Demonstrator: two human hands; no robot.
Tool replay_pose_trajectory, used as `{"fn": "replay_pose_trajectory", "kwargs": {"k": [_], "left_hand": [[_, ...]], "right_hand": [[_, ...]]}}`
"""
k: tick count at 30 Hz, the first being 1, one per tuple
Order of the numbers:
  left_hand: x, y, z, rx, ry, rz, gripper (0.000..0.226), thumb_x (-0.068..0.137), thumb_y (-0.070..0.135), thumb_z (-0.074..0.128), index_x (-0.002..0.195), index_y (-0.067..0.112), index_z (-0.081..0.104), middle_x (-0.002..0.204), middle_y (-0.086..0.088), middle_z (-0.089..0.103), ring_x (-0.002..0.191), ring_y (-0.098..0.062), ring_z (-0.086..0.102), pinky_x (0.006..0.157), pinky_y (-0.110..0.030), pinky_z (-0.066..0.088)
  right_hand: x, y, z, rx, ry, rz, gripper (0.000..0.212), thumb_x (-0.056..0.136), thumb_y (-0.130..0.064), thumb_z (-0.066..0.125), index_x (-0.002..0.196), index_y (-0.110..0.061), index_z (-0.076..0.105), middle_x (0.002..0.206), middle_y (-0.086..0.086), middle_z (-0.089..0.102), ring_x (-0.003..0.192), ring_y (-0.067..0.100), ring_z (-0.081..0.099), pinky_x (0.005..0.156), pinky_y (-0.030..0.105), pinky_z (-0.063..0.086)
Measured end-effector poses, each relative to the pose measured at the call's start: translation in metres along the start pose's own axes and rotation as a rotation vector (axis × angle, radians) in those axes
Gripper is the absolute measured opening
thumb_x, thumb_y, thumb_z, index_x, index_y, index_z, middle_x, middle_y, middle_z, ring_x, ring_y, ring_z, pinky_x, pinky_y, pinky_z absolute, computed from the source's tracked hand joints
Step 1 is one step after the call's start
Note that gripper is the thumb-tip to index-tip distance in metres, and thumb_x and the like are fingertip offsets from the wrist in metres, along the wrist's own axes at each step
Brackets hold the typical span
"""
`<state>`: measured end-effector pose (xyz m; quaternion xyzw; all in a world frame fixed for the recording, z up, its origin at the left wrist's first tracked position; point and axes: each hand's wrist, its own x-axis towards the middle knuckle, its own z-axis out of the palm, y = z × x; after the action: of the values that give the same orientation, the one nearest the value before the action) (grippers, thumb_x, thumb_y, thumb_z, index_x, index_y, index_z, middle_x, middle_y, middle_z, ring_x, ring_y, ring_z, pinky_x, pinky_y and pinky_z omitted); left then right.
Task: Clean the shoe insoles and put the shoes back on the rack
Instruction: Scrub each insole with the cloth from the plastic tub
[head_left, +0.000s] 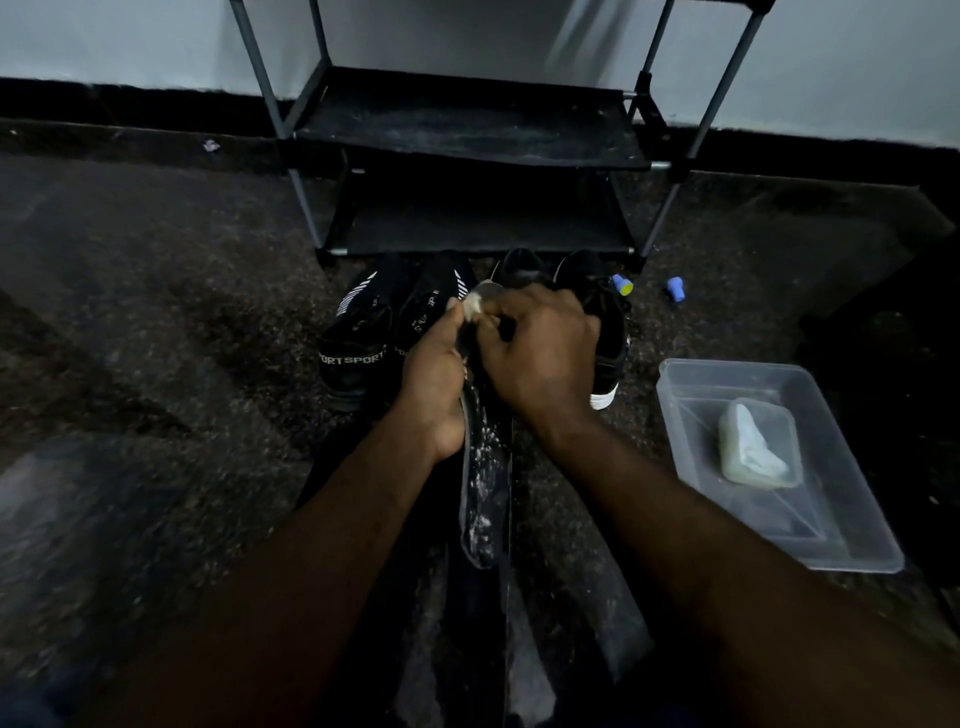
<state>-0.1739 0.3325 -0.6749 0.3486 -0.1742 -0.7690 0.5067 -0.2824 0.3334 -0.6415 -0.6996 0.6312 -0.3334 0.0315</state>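
Note:
A dark insole (483, 499) flecked with white suds runs lengthwise between my forearms. My left hand (434, 384) grips its left edge near the toe end. My right hand (540, 353) is curled over the insole's upper part and holds something small and pale (474, 306), which is mostly hidden by the fingers. Behind my hands, two pairs of black shoes stand on the carpet: a "SPORT" knit pair (358, 338) at left and a white-soled pair (605, 332) at right. The black shoe rack (467, 124) stands just beyond them with bare shelves.
A clear plastic tub (841, 519) on the carpet at right holds a pale bar of soap (756, 441). Two small blue caps (622, 284) (675, 287) lie near the rack's right foot. Dark carpet spreads left and right; a wall stands behind.

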Motion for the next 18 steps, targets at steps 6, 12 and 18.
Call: {"fn": "replay_pose_trajectory", "kwargs": {"k": [6,12,18], "left_hand": [[-0.004,-0.006,0.008,-0.010,-0.013,-0.035,0.062,0.102,0.054,0.047,0.144,0.009,0.057,0.142,-0.020,0.060,0.129,-0.032,0.060,0.104,-0.044,0.052],[0.003,-0.012,0.002,0.000,0.022,-0.038,0.063,0.102,0.053,0.049,0.145,0.008,0.055,0.146,-0.020,0.056,0.136,-0.033,0.055,0.114,-0.045,0.044],[0.003,-0.012,0.003,-0.025,0.016,-0.030,0.064,0.100,0.055,0.051,0.143,0.008,0.058,0.144,-0.021,0.058,0.133,-0.033,0.057,0.112,-0.046,0.045]], "right_hand": [[0.008,0.008,0.000,0.074,0.023,0.142,0.020,0.088,-0.039,0.063,0.100,-0.030,0.077,0.104,-0.005,0.071,0.102,0.025,0.061,0.088,0.042,0.045],[0.003,0.008,0.000,0.012,0.007,0.085,0.022,0.089,-0.044,0.062,0.103,-0.035,0.077,0.105,-0.006,0.073,0.104,0.025,0.060,0.086,0.043,0.041],[0.004,0.003,0.001,0.049,0.008,0.068,0.023,0.089,-0.042,0.062,0.103,-0.033,0.077,0.102,-0.005,0.071,0.101,0.024,0.061,0.085,0.042,0.044]]}}
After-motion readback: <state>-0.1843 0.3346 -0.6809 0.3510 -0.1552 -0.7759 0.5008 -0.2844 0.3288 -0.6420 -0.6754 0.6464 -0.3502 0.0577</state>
